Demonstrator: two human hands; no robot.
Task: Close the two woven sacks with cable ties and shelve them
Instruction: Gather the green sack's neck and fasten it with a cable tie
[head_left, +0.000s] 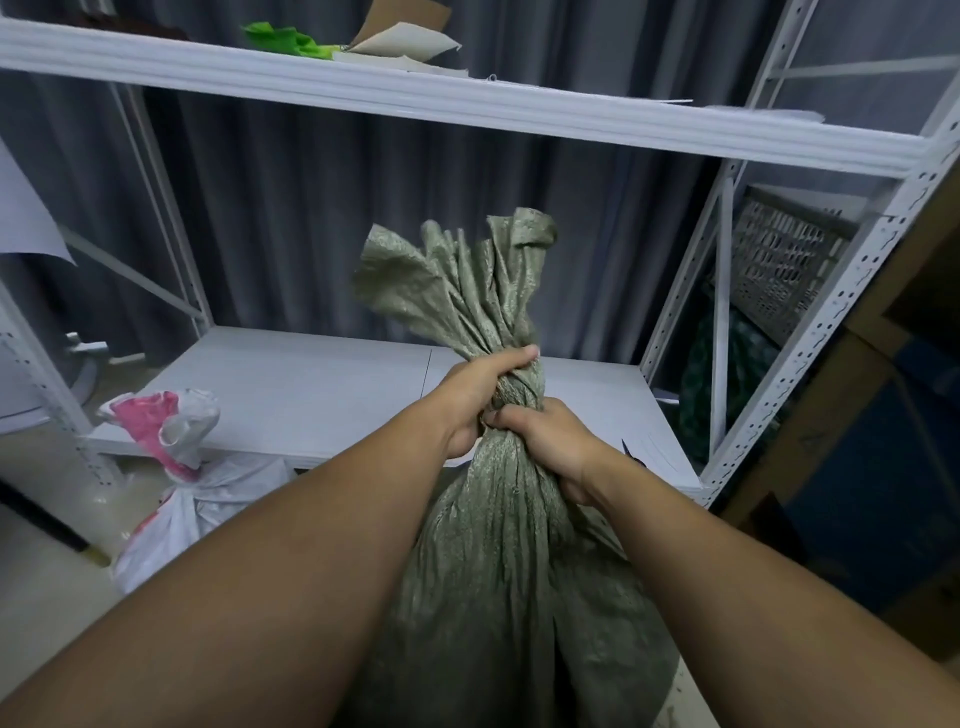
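At centre frame, left hand (475, 397) and right hand (550, 441) both clench the twisted neck of the green sack (498, 597); any slackening would likely let it untwist and reopen.

We see the olive-green woven plastic sack (498, 597) upright and full before the low white shelf board (311, 384), its neck twisted tight and its mouth fanning out above. Our left hand (472, 395) and right hand (545, 441) grip that neck. The white-and-pink woven sack (208, 493) sits on the floor at left, neck gathered.
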